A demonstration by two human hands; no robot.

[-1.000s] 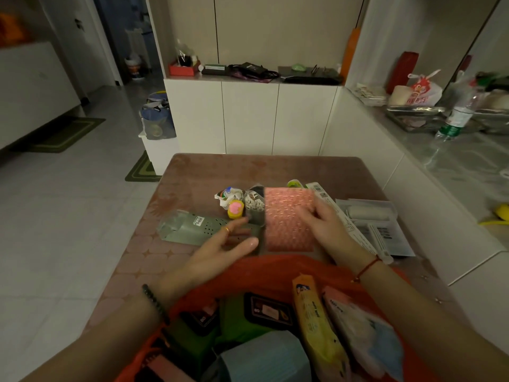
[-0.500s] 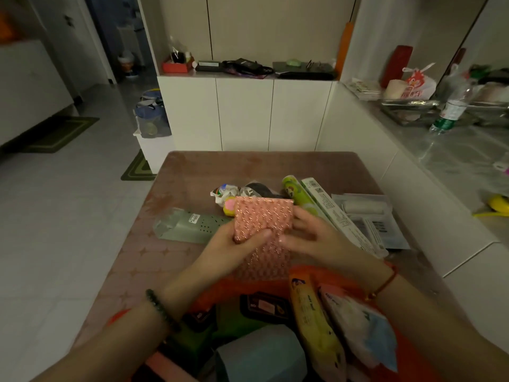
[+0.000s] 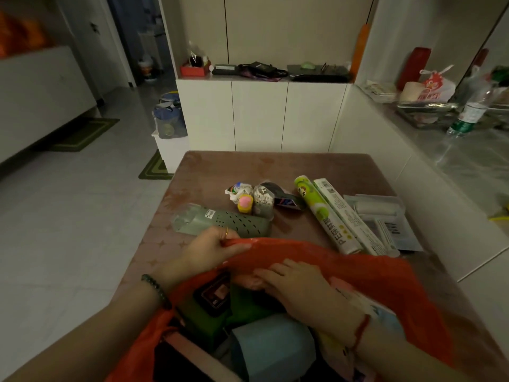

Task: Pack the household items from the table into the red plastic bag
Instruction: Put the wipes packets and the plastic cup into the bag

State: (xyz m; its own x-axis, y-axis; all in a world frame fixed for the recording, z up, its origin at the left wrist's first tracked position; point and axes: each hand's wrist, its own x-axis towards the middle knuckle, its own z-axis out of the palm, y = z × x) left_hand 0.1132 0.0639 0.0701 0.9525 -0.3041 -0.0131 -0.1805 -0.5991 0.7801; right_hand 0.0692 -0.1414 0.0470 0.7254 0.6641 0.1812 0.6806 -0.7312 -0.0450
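Note:
The red plastic bag [image 3: 358, 271] lies open at the table's near edge. My left hand [image 3: 212, 249] pinches its far rim and holds it up. My right hand [image 3: 297, 290] is inside the bag, palm down, fingers closed on a pink bubble-wrap packet [image 3: 246, 282] that is mostly hidden under the rim. Inside the bag are a dark packet [image 3: 214, 293], a green item [image 3: 203, 321] and a light blue pack [image 3: 270, 351]. On the table [image 3: 198, 172] lie a grey-green perforated case [image 3: 228, 220], a cotton-swab pack [image 3: 263, 201], a green film roll [image 3: 322, 213] and a white box [image 3: 347, 216].
A small yellow and pink item [image 3: 245, 204] and a white wrapped packet [image 3: 237, 188] sit by the swabs. Flat white packets [image 3: 382, 219] lie at the table's right edge, against a white counter [image 3: 413, 166]. White cabinets [image 3: 261, 114] stand behind the table.
Both hands drew the pink packet off the table toward me. The right hand took it down into the bag. The left hand let go and gripped the bag's rim.

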